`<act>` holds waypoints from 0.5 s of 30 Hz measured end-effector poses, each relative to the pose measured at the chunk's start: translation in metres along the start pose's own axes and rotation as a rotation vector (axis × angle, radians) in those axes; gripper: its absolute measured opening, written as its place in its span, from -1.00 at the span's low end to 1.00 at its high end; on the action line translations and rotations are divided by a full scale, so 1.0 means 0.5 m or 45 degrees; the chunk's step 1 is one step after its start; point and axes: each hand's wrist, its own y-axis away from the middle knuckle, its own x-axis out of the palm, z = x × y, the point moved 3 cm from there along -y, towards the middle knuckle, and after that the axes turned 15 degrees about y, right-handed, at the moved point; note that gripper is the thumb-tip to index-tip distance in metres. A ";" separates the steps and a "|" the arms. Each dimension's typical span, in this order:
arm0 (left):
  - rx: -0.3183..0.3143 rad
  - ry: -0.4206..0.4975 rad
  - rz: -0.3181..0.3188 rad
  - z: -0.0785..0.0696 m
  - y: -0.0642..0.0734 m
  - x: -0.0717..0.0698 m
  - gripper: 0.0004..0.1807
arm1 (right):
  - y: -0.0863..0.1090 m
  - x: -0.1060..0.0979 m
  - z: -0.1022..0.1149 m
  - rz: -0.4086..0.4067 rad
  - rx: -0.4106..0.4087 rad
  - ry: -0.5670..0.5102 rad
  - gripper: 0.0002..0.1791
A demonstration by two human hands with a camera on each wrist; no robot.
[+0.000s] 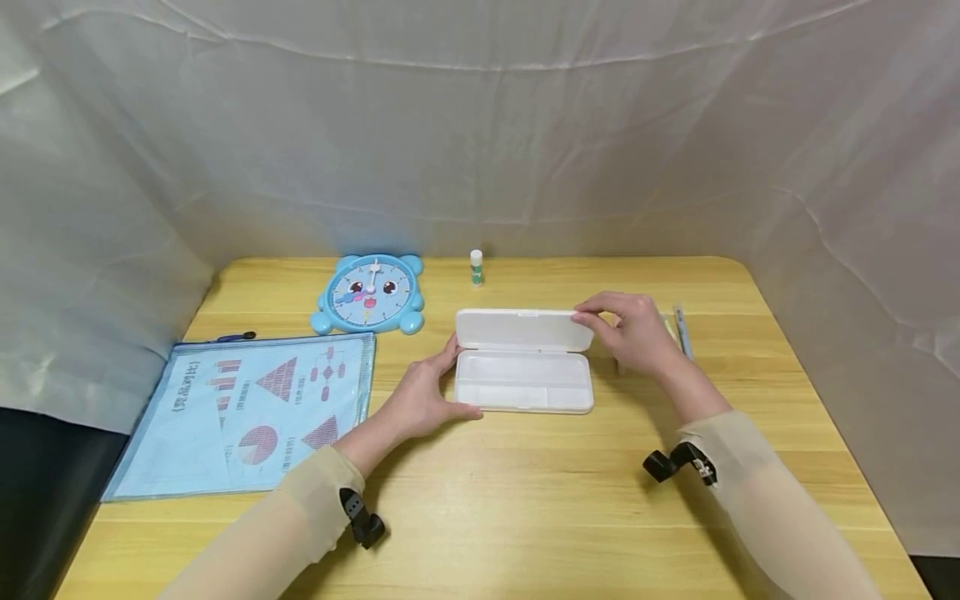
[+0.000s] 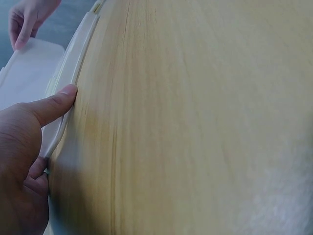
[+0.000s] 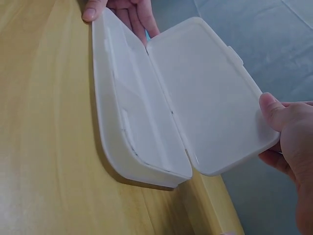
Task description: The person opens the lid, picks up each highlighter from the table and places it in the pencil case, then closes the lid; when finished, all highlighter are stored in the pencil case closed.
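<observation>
A white plastic pencil case [image 1: 523,398] lies on the table with its lid [image 1: 517,331] raised on the hinge. Low walls divide its inside [image 3: 139,103] into compartments, and nothing lies in them. At its left end my left hand [image 1: 422,398] grips the case, thumb along the front edge and fingers at the back. The left wrist view shows that thumb [image 2: 58,102] pressed on the front wall. My right hand [image 1: 637,333] pinches the lid's right corner between thumb and fingers; in the right wrist view the thumb [image 3: 274,110] lies on the lid's inner face.
Left of the case lies a blue zip document pouch [image 1: 262,417], a dark pen [image 1: 236,337] at its top edge. A blue toy clock [image 1: 370,292] and an upright glue stick [image 1: 476,268] are farther back. Slim stationery items [image 1: 682,332] lie partly hidden behind the right hand.
</observation>
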 end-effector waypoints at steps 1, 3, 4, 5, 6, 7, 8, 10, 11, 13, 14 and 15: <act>0.002 0.001 -0.001 0.000 0.000 0.000 0.45 | -0.001 0.000 -0.001 0.011 0.014 0.004 -0.89; 0.004 0.000 -0.001 0.001 0.000 0.000 0.45 | -0.004 0.002 -0.004 0.031 0.040 0.006 -0.90; 0.004 0.000 -0.001 0.001 0.001 0.000 0.45 | -0.005 0.002 -0.005 0.042 0.055 0.004 -0.91; 0.004 0.001 -0.001 0.001 0.001 0.000 0.45 | -0.006 0.003 -0.006 0.053 0.073 0.002 -0.91; 0.003 0.001 -0.001 0.001 0.001 0.000 0.45 | -0.007 0.003 -0.008 0.064 0.090 -0.001 -0.91; 0.002 0.001 -0.002 0.001 0.001 0.000 0.45 | -0.008 0.004 -0.009 0.074 0.110 -0.001 -0.91; 0.001 0.000 -0.002 0.001 0.001 0.000 0.45 | -0.009 0.005 -0.011 0.083 0.131 -0.001 -0.90; -0.001 -0.003 -0.006 0.001 0.002 0.000 0.44 | -0.010 0.006 -0.012 0.105 0.174 0.002 -0.90; -0.001 -0.004 -0.008 0.001 0.002 0.000 0.45 | -0.011 0.007 -0.014 0.114 0.196 0.008 -0.90; -0.006 -0.008 -0.012 0.001 0.001 0.000 0.45 | -0.013 0.009 -0.016 0.134 0.237 0.018 -0.89; -0.007 -0.009 -0.012 0.002 0.001 0.000 0.45 | -0.014 0.010 -0.017 0.144 0.257 0.020 -0.88; -0.011 -0.010 -0.013 0.002 0.001 0.001 0.45 | -0.015 0.011 -0.018 0.153 0.276 0.020 -0.88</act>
